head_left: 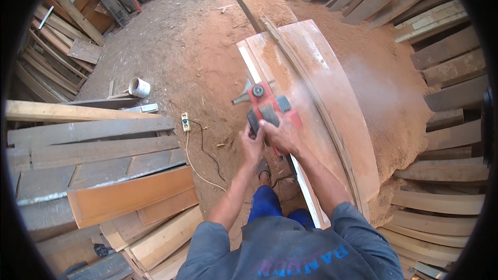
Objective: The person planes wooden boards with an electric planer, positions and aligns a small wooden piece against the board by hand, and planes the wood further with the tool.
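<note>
Along the left edge of the board (343,109), grips the planer (263,97) in left hand (252,146) and right hand (282,134).

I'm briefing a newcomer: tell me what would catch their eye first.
Probably the red power planer at the centre, along the left edge of the wide wooden panel. Next, the orange-brown sawdust spread to the panel's right. Then the smooth orange board on the timber stack at lower left.
</note>
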The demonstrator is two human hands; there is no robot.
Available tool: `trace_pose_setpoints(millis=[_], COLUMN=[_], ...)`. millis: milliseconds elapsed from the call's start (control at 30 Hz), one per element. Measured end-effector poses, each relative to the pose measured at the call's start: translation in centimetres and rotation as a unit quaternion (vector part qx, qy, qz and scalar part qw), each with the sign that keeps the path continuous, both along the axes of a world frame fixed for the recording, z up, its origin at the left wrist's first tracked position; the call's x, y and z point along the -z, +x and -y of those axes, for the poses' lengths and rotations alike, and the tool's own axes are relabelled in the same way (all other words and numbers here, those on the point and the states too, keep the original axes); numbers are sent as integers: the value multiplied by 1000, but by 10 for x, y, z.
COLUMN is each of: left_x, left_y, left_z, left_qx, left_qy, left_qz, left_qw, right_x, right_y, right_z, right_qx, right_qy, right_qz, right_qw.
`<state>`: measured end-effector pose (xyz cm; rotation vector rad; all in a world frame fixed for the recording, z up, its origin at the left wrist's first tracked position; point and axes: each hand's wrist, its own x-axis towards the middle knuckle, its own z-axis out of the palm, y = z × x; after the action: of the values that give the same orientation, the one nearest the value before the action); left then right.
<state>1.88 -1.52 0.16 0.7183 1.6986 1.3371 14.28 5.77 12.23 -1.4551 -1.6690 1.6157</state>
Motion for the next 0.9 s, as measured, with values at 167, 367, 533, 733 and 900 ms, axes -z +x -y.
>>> trace_pose_setpoints(millis=[167, 367, 533, 733, 900], left_x=[-5, -13, -28, -41, -21], left_y=[-89, -139, -115, -19, 84], left_z=[-135, -228, -175, -25, 145], left_qx=[17, 4, 7, 57, 75], left_qy=[12, 2, -7, -5, -64], left_qz=[-35, -94, -167, -126, -198], left_qw=[999, 996, 986, 990, 975], right_x=[-3, 20, 6, 12, 12], right_y=[-80, -131, -111, -16, 91], right_z=[-123, -215, -164, -19, 139], right_qx=[-14, -6, -14, 16, 0], right_qy=[71, 136, 111, 32, -41], right_qz=[-37, 2, 5, 3, 40], right_qw=[997, 991, 994, 999, 998])
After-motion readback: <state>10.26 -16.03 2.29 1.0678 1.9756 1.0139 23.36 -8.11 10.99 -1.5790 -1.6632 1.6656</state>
